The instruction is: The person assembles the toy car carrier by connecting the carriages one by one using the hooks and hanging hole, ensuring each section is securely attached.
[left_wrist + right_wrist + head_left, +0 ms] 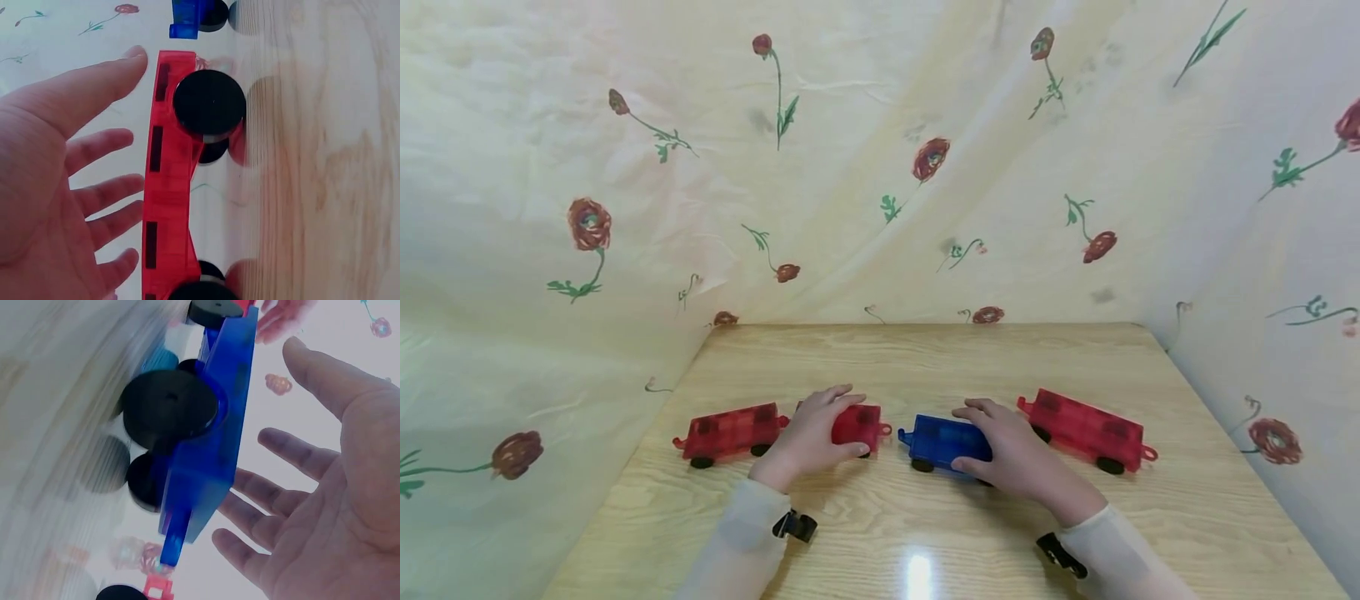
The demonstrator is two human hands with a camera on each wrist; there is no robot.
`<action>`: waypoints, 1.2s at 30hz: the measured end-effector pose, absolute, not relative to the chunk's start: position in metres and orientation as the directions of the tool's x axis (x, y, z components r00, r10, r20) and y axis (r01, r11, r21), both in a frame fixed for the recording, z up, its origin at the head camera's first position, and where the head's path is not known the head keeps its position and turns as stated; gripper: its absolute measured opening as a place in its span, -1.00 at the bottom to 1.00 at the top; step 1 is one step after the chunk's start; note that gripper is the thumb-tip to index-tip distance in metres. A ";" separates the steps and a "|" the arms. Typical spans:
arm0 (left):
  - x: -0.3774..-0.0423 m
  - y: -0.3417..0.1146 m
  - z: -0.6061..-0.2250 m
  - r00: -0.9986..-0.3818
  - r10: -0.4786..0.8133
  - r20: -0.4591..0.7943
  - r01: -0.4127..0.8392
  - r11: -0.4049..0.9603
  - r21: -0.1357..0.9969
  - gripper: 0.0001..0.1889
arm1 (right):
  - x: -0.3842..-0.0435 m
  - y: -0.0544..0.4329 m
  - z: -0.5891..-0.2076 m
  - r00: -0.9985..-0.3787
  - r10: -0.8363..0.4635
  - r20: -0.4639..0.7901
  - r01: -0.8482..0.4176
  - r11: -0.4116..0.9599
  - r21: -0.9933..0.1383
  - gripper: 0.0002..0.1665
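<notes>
Over the middle red toy train wagon, my left hand reaches with its fingers spread. In the left wrist view the fingertips are right at the side of that red wagon, none curled round it. My right hand is at the right part of the blue toy train wagon. The right wrist view shows that hand's fingers stretched out beside the blue wagon. Each wagon has black wheels; the blue one's hook faces the red one's ring across a small gap.
A second red wagon stands at the left, its right end close to the middle red one. Another red wagon stands at an angle on the right. The wooden table meets a flowered cloth at its back and sides.
</notes>
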State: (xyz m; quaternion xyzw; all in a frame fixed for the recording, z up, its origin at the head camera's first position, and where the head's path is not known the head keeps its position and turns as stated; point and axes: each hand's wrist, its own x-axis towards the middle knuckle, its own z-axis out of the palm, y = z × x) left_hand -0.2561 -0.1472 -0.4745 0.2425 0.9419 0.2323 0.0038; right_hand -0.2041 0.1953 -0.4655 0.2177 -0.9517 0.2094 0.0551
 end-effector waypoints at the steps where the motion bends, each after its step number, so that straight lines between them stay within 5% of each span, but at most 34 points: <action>1: -0.256 -0.146 -0.475 -0.878 0.468 0.099 0.461 0.774 0.434 -0.16 | -0.204 0.198 -0.466 -0.900 -0.391 0.192 -0.435 0.817 -0.379 -0.15; 10: -0.253 -0.150 -0.479 -0.870 0.493 0.023 0.464 0.800 0.380 -0.18 | -0.200 0.216 -0.470 -0.914 -0.377 0.146 -0.402 0.806 -0.435 -0.18; 36: -0.252 -0.160 -0.486 -0.868 0.489 0.089 0.481 0.783 0.394 -0.32 | -0.203 0.227 -0.478 -0.930 -0.362 0.067 -0.342 0.782 -0.521 -0.28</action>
